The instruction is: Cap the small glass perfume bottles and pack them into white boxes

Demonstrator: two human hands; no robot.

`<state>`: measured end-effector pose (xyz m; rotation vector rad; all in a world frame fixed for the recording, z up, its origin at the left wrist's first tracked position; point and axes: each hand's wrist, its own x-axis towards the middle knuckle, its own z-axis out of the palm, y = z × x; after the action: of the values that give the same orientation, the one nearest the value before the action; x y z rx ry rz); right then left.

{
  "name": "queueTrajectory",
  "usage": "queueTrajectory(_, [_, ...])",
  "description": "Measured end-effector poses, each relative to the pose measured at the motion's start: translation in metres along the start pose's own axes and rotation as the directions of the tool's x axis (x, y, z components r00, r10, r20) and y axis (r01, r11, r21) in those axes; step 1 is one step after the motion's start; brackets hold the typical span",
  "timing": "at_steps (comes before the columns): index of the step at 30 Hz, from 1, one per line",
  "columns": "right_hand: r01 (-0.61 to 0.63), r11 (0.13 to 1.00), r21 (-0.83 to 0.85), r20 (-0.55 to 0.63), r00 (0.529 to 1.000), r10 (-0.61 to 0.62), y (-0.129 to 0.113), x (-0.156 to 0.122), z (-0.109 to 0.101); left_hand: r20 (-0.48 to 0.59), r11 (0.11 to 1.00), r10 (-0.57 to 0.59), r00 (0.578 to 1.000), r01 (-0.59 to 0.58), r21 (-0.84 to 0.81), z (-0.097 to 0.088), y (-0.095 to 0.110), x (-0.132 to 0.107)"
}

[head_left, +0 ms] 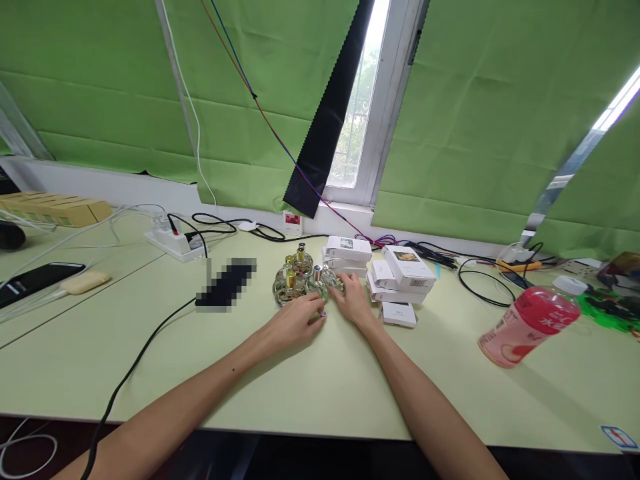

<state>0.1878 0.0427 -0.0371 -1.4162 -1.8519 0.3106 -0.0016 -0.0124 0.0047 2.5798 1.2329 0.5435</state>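
Several round glass perfume bottles [289,291] with gold and silver caps stand clustered on the pale table. My left hand [300,317] rests at the front of the cluster, its curled fingers against a silver-capped perfume bottle [316,285]. Its fingertips are partly hidden. On the right side of the group, my right hand [353,300] has its thumb and fingers around another clear perfume bottle [331,279]. Just right of that hand are stacked white cartons [400,283], some with a picture on top. More white boxes [349,249] lie behind the bottles.
A pink drink bottle [533,327] stands at the right. To the left are a blurred black object [225,285] with a cable, a power strip [175,241], a phone [40,280] and yellow boxes [57,208]. Black cables [270,233] run along the wall.
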Motion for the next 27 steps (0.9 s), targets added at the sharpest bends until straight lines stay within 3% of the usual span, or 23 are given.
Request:
queueTrajectory(12, [0.064, 0.998, -0.022, 0.132, 0.989, -0.061, 0.007, 0.000, -0.018, -0.015, 0.999, 0.017, 1.000, -0.017, -0.028, -0.001, -0.002, 0.000])
queueTrajectory(27, [0.074, 0.995, -0.062, 0.089, 0.994, -0.068, 0.001, -0.001, -0.013, 0.023, 0.999, 0.038, 0.999, -0.038, -0.001, 0.000, -0.002, -0.001])
